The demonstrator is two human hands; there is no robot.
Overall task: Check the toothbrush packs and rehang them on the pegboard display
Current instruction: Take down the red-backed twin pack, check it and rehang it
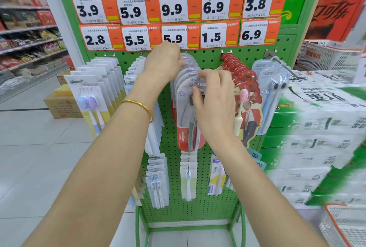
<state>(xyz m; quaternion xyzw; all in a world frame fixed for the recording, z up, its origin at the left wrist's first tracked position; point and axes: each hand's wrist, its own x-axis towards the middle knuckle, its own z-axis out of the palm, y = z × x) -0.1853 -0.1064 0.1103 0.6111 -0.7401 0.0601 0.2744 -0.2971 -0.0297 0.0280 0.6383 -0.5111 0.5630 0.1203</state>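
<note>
We have both hands on one hook's Colgate toothbrush packs (184, 135), which hang on the green pegboard (210, 197); we count at least five rounded tops. Our left hand (164, 62), with one gold bangle (134, 101) on its wrist, curls its fingers over the rear tops. Our right hand (214, 106) pinches the front pack's top. Red packs (241, 72) hang just right of it, and five price tags (213, 36) run just above the left hand.

Colgate toothbrush packs (185, 112): grey rounded tops, red base bands, hung upright front-to-back on centre peg of green pegboard (200, 207). Front pack's top pinched in right hand (214, 106), rear tops in left hand (163, 62).
</note>
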